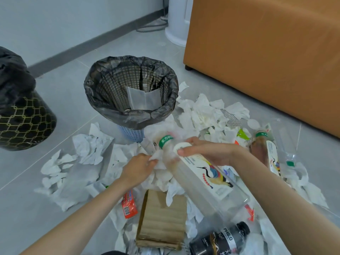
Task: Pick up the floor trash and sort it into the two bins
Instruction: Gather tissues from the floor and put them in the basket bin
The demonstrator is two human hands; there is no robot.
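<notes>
We gripped a clear crane-label bottle (pixel 211 183) in our curled right hand (pixel 207 153) just before the blue lined bin (pixel 128 131), our left hand (pixel 138 167) pinching a crumpled tissue (pixel 158 159). Left of that bin stood the black bin (pixel 24 122).

Clear glossy plastic bottle (pixel 207 183), crumpled matt tissues (pixel 204 111).

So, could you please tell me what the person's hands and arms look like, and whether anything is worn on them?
The left hand and right hand are bare: no gloves, rings, watch or bracelets show. The left forearm and right forearm are uncovered to the frame's edge, no sleeve in view. Blur hides finer detail.
</notes>
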